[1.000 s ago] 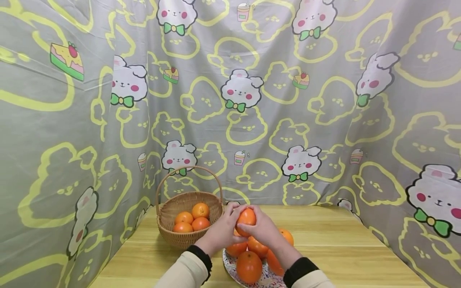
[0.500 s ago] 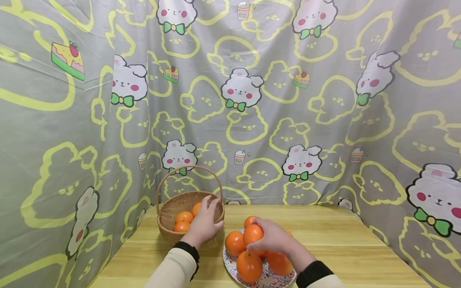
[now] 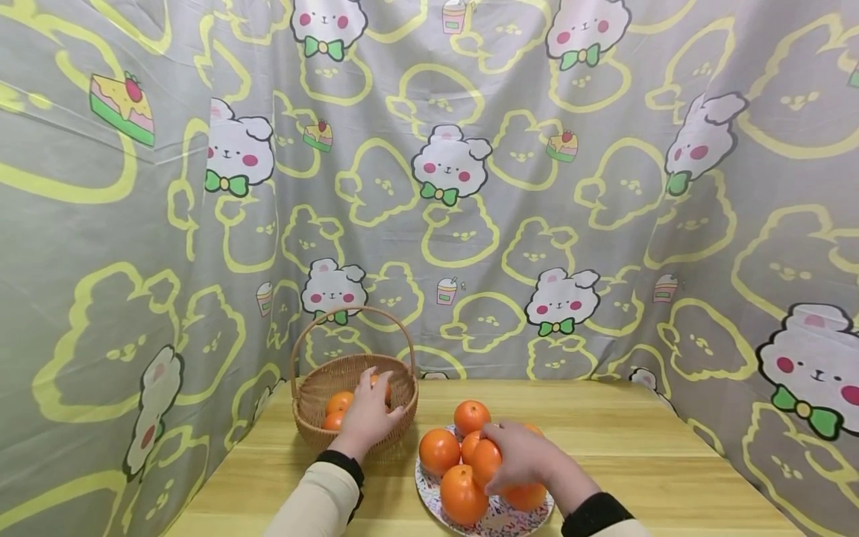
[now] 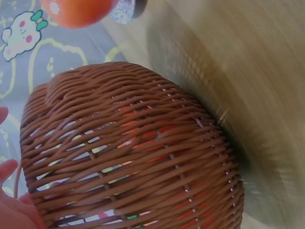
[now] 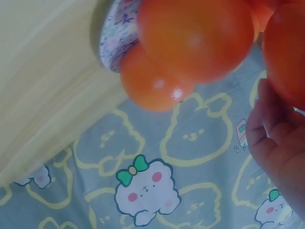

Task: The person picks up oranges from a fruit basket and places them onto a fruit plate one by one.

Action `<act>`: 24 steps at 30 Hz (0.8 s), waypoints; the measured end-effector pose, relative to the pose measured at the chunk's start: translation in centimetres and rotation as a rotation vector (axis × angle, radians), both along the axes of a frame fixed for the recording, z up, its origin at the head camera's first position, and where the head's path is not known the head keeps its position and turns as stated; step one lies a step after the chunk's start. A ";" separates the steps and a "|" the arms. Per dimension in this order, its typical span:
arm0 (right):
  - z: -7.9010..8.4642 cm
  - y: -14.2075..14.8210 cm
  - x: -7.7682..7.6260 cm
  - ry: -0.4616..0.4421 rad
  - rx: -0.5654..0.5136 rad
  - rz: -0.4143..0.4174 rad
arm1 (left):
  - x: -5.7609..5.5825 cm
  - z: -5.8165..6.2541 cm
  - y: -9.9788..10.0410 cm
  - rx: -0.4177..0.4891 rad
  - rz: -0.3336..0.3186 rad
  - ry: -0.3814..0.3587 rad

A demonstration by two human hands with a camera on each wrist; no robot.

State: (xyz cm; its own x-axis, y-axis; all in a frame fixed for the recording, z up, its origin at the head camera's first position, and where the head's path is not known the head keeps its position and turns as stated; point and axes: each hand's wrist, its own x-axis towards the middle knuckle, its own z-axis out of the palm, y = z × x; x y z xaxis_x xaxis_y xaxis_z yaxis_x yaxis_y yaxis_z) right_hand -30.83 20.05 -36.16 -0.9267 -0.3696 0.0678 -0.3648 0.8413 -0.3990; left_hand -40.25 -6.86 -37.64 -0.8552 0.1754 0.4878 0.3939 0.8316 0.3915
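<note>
Right hand: right hand (image 3: 526,455) curled round one held orange (image 3: 488,461), thumb and fingers closed to the fruit's width; the right wrist view shows fingertips against its skin.
Held orange: over the plate (image 3: 505,520), in front of the palm and on its left side; overlaps the fruit below in the head view, so touching or lifted clear cannot be told. Near-round, no long axis worth noting.
Left hand: left hand (image 3: 365,421) at the right side of the basket (image 3: 332,371), fingers spread and loosely bent, nothing seen in its grasp; contact with the far basket orange (image 3: 382,387) behind the fingers cannot be told.
Key relation: held orange lies to the right of the basket and a bit closer to the person; basket is off to the right hand's left, well apart. Left hand is nearer the basket, right hand nearer the plate.
Plate oranges: six seen besides the held one; back orange (image 3: 472,418) at the far edge, one mostly hidden behind the right hand.
Basket oranges: three made out past the left hand; any more are hidden.
Other counts: one basket, one plate, two hands, one wooden table (image 3: 637,440).
</note>
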 end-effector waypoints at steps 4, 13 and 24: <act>-0.7 -0.1 0.1 0.036 0.025 -0.012 | -0.4 -0.5 -0.4 -0.014 0.034 0.001; -3.0 -0.3 -0.5 0.227 0.183 0.055 | -0.8 -0.9 -1.7 -0.011 0.080 -0.016; -5.0 -1.3 0.0 0.305 0.359 0.102 | -0.9 -0.6 -2.1 -0.045 0.137 -0.124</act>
